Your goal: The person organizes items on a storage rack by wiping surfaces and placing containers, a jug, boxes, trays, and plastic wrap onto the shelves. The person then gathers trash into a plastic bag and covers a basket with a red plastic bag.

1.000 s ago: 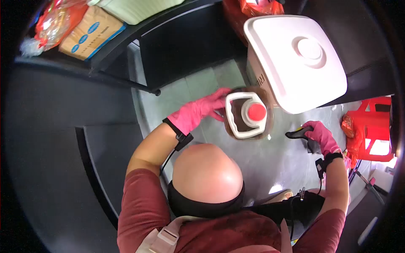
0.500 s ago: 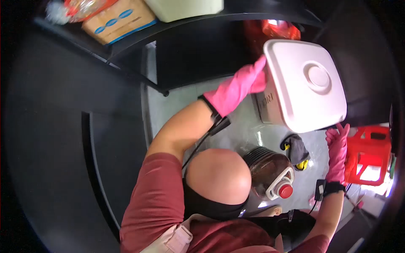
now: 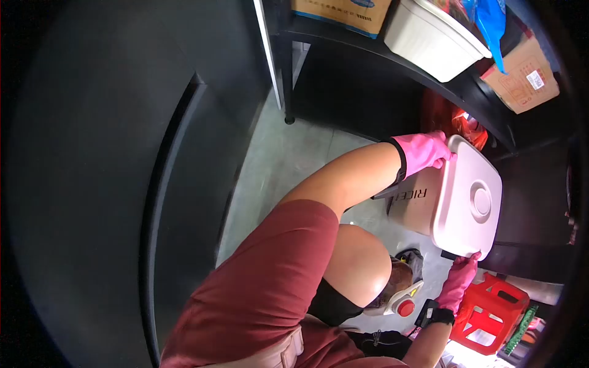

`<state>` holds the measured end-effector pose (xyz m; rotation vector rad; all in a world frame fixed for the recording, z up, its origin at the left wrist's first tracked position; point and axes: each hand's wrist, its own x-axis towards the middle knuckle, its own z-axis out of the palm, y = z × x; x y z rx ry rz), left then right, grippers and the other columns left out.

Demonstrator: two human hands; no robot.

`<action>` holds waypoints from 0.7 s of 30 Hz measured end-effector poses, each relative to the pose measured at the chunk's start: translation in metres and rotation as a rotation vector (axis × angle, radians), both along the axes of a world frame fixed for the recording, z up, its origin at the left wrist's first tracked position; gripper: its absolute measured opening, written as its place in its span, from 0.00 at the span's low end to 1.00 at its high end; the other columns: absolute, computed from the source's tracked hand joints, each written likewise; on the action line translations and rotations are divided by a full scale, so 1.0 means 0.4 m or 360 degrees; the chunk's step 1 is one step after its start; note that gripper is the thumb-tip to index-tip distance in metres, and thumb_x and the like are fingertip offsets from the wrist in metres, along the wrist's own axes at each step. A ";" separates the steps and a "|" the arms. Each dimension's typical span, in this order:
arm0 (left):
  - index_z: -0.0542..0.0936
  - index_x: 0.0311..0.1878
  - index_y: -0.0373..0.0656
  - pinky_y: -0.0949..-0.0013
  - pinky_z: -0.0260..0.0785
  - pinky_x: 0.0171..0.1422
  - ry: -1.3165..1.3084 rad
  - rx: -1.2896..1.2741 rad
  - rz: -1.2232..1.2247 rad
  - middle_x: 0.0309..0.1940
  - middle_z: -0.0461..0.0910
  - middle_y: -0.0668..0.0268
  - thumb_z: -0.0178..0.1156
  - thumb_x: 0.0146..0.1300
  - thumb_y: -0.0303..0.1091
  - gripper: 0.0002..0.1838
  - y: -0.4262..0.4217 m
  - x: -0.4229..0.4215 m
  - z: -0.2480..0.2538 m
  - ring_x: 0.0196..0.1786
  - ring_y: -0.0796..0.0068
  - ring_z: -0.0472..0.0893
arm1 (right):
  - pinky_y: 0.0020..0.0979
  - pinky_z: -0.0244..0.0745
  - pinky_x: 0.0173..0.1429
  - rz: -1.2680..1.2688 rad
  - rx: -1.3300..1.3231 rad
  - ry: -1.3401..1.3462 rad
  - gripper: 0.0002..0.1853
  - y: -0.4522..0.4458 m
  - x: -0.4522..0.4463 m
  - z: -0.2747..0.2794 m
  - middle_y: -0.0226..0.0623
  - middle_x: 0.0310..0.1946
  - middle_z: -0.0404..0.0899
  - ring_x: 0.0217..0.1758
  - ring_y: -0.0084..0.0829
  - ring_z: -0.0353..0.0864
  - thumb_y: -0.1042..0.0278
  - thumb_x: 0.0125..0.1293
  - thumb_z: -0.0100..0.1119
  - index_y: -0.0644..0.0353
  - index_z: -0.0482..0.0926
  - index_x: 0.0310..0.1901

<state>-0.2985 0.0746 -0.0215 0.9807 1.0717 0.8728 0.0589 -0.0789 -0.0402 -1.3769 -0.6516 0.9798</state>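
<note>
A white lidded bin [image 3: 469, 199] marked RICE stands on the floor at the right, under the shelf. My left hand [image 3: 428, 150], in a pink glove, grips the lid's far left edge with its fingers curled over the rim. At the lid's near corner, my right hand [image 3: 461, 276], also gloved in pink, has its fingers pressed against the rim. Between my knee and the bin stands a brown jug with a red cap [image 3: 405, 306], partly hidden by the knee. A dark grey cloth item [image 3: 414, 260] lies just behind the jug.
Above is a black shelf [image 3: 392, 49] with a white tub [image 3: 432, 40] and cardboard boxes [image 3: 527, 76]. Red bags [image 3: 469, 129] lie behind the bin. A red plastic stool [image 3: 491, 313] stands at the lower right, and a dark panel [image 3: 110, 184] fills the left.
My right hand has let go of the dark item. My left hand has left the jug, which now stands nearer my knee. Both hands are on the bin, and the view has swung left.
</note>
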 end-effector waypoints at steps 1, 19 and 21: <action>0.76 0.42 0.44 0.70 0.63 0.27 -0.0215 0.0052 -0.0154 0.30 0.77 0.69 0.71 0.60 0.41 0.16 0.059 0.010 -0.071 0.27 0.80 0.72 | 0.20 0.66 0.28 0.0016 0.0025 0.0063 0.19 -0.013 -0.001 -0.006 0.23 0.24 0.71 0.22 0.19 0.66 0.46 0.74 0.54 0.56 0.76 0.42; 0.85 0.46 0.44 0.71 0.71 0.54 -0.0105 0.0186 -0.0087 0.39 0.84 0.69 0.46 0.64 0.76 0.40 -0.388 -0.445 0.036 0.46 0.77 0.81 | 0.24 0.61 0.28 0.1063 -0.0252 -0.0575 0.25 0.016 -0.194 0.059 0.24 0.27 0.73 0.24 0.17 0.67 0.40 0.77 0.41 0.56 0.75 0.49; 0.83 0.51 0.38 0.68 0.73 0.56 -0.0514 0.0022 -0.0176 0.44 0.84 0.63 0.62 0.63 0.64 0.34 -0.349 -0.430 0.050 0.49 0.74 0.82 | 0.25 0.65 0.29 0.0758 -0.0401 -0.0267 0.25 0.031 -0.274 0.085 0.25 0.29 0.75 0.26 0.18 0.70 0.40 0.77 0.42 0.57 0.76 0.49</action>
